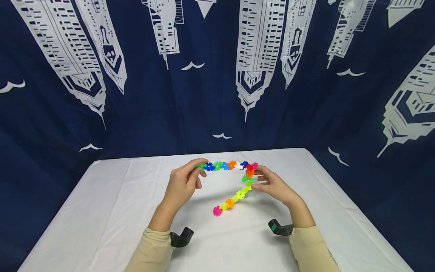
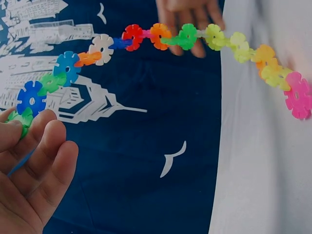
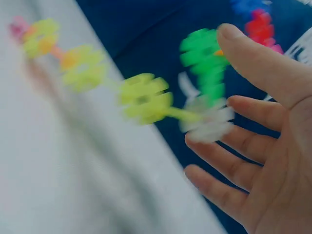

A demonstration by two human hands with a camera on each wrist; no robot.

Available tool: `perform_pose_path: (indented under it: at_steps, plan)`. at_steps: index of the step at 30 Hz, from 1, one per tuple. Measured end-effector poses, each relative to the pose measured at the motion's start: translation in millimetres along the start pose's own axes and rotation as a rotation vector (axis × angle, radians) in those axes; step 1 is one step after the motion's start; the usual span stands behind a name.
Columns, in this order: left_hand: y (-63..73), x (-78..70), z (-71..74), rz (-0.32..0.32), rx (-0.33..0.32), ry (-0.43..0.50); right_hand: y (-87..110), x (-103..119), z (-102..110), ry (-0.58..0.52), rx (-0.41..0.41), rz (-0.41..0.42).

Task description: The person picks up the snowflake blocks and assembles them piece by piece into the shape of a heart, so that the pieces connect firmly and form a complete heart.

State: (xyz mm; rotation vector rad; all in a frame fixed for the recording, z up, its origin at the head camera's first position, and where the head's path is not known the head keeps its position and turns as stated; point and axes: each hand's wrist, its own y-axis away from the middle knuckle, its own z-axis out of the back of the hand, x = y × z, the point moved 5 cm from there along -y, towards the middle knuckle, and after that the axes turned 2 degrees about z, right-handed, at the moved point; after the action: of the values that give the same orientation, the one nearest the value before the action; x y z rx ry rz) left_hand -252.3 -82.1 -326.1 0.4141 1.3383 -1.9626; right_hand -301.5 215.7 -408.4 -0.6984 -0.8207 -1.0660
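Observation:
A chain of interlocking flower-shaped plastic discs [image 1: 240,194] in many colours is held up above the white table. My left hand [image 1: 181,185] pinches the green disc [image 2: 22,119] at one end between thumb and fingers. From there the chain runs right, bends, and comes back down toward a pink disc [image 2: 298,95] at its other end. At the bend, my right hand [image 1: 275,186] has its fingers spread and fairly straight. In the right wrist view its thumb overlaps a green disc [image 3: 199,48], and the fingertips lie right at a whitish disc [image 3: 207,122].
A white cloth covers the table [image 1: 102,211]. Behind it hangs a dark blue curtain [image 1: 204,113] printed with white buildings and birds. Black devices are strapped at the left wrist [image 1: 181,238] and right wrist [image 1: 280,227], near the beige sleeves.

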Motion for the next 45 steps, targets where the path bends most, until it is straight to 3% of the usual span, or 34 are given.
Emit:
perform_pose_path:
  at_steps: [5,10,12,15,20,25,28,33,37,40,45]
  plan:
    - [-0.5,4.6,1.7,0.028,-0.016,0.010,-8.3,-16.5,-21.0,-0.134,0.018,-0.069]
    - [-0.6,14.4,0.9,0.111,-0.034,0.063,-13.3,-15.6,-26.4,-0.178,-0.074,-0.090]
    - [2.0,21.7,-0.1,0.179,-0.034,0.107,-14.0,-14.0,-25.5,-0.172,-0.105,-0.103]
    - [9.1,35.8,0.3,0.336,-0.045,0.204,-17.4,-11.6,-24.0,-0.190,-0.131,-0.120]
    - [29.7,57.8,4.4,0.592,-0.077,0.316,-28.4,-10.4,-26.6,-0.309,-0.156,-0.140]
    - [53.0,73.6,4.5,0.728,-0.034,0.337,-39.8,-12.1,-32.1,-0.376,-0.148,-0.135]
    - [67.0,82.1,3.8,0.781,0.004,0.298,-44.9,-13.2,-37.6,-0.393,-0.124,-0.108]
    - [85.1,92.2,1.7,0.851,0.069,0.208,-55.3,-17.8,-48.8,-0.414,-0.091,-0.093]
    - [96.0,97.8,-4.5,0.880,0.175,0.150,-62.4,-23.3,-57.0,-0.403,-0.107,-0.139]
    - [101.8,100.0,-9.0,0.846,0.266,0.073,-66.2,-26.6,-62.3,-0.407,-0.112,-0.173]
    - [105.3,97.5,-12.8,0.732,0.386,-0.085,-70.1,-27.2,-68.7,-0.398,-0.090,-0.200]
